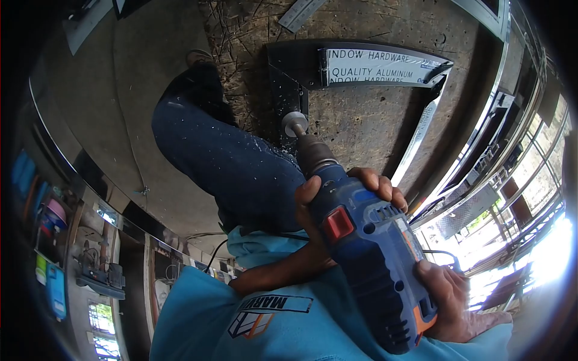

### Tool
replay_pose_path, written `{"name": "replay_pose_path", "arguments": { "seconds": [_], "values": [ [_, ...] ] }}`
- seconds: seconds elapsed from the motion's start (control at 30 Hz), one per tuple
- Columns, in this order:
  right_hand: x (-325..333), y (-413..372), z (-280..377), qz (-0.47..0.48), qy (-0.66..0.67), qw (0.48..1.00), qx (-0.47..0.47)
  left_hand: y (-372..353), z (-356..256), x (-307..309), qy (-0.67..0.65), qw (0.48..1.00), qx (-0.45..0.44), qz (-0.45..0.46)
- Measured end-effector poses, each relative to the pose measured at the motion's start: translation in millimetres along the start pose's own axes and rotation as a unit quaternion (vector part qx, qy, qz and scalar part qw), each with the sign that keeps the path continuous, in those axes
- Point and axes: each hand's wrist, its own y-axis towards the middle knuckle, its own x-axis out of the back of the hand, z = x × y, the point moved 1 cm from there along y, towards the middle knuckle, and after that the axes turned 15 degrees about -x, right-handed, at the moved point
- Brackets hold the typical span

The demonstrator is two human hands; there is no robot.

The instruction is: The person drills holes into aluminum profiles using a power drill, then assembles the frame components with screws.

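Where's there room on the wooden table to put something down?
Inside the aluminum frame, bare wood shows between the labelled bar, the slanting strip and the power drill. It's crowded around the round cutter, close to the leg.

On workbench (355, 129): frame (294, 62) | just beyond frame: ruler (301, 13) | right of frame: metal bars (495, 90) | left of workbench: floor (132, 108) | far left: machine (102, 278)

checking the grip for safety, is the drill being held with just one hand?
No, the left hand wraps the front of the drill near its chuck, and the right hand holds the rear.
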Motion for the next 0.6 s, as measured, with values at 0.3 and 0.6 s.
{"name": "replay_pose_path", "arguments": {
  "seconds": [0.3,0.6],
  "values": [
    [-1,-10,-10,0.110,0.278,0.905,-0.303,0,-3,1,-0.013,1.000,0.009,0.007],
    [-2,-10,-12,0.116,0.312,0.882,-0.334,-1,-2,-1,-0.001,1.000,0.010,-0.010]
  ]
}}
